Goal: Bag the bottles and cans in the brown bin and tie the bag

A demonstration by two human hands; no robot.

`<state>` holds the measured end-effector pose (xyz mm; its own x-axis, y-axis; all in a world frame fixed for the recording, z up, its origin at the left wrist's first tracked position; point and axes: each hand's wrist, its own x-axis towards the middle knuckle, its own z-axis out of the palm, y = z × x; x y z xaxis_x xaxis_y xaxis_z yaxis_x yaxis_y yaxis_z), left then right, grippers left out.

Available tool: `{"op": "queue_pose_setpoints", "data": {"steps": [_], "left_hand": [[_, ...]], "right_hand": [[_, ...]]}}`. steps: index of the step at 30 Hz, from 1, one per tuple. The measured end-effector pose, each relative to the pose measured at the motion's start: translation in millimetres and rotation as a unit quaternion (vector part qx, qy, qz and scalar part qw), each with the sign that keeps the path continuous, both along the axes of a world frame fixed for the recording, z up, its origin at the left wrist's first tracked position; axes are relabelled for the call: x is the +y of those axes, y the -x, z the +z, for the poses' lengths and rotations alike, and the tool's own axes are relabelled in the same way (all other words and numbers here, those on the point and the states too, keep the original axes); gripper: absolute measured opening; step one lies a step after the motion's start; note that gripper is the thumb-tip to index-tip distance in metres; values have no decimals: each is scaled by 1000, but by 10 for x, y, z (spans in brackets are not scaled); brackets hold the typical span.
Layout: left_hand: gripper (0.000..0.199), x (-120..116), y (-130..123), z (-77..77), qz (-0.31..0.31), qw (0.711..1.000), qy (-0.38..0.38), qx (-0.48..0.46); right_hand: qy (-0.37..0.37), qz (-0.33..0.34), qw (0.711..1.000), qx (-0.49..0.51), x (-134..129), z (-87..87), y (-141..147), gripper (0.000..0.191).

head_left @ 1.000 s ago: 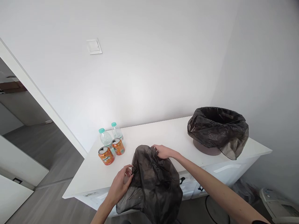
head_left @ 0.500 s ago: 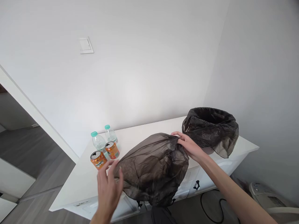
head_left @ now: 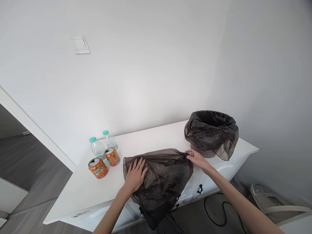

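A garbage bag (head_left: 162, 182) extends across the front middle of the cabinet (head_left: 151, 138), past its front edge, with the person's left hand (head_left: 134, 178) on its left part and right hand (head_left: 197, 159) at its right end. To the left stand two soda cans (head_left: 98, 169), two bottles (head_left: 97, 149) just behind them. Behind and right of the bag stands a bin (head_left: 209, 154), a liner (head_left: 212, 138) over its rim.
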<state>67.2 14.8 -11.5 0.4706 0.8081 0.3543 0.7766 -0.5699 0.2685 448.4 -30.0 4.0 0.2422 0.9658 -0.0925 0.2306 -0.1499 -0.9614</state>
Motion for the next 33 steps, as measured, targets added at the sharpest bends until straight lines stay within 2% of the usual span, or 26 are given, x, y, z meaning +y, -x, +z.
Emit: {"op": "queue_pose_setpoints", "data": {"steps": [3,5,6,8,11,13,14,16,19,21,23,25,28,30,33], "left_hand": [[45,170,-11,194,17,1000,-14,5],[45,95,-69,333,2,1000,-26,6],[45,-2,-102,393,-22,999,-31,7],[45,-276,-148,485,-108,994,-31,17],[54,-698,-122,534,-238,969,2,60],[66,-871,-38,510,-270,959,26,88],[74,-916,15,484,-270,957,33,100],[91,-944,127,413,-259,957,37,125],[113,-922,282,290,-235,956,31,173],[124,-908,377,207,-213,955,17,207],[121,-897,468,125,-182,953,-20,241],[108,-880,544,43,-146,950,-84,264],[99,-838,593,-67,-97,944,-177,262],[93,-807,570,-116,-77,944,-211,242],[76,-774,477,-139,-68,950,-229,201]], "right_hand": [[10,30,993,-112,-90,-35,-51,32],[-23,24,981,-189,-217,32,-28,37],[-56,18,973,-223,-298,84,-4,41],[-136,35,951,-276,-479,196,49,47],[-221,184,892,-349,-700,281,105,54],[-241,280,841,-394,-760,221,117,67],[-247,305,822,-414,-760,154,118,73],[-257,310,799,-447,-717,-30,117,81],[-277,273,785,-482,-616,-309,113,80],[-289,252,789,-479,-562,-413,108,72],[-287,232,814,-449,-526,-429,99,62],[-252,203,855,-406,-501,-375,90,50],[-154,149,912,-349,-461,-239,92,36],[-96,132,932,-324,-432,-153,106,31],[-43,124,945,-299,-397,-61,137,41]]}}
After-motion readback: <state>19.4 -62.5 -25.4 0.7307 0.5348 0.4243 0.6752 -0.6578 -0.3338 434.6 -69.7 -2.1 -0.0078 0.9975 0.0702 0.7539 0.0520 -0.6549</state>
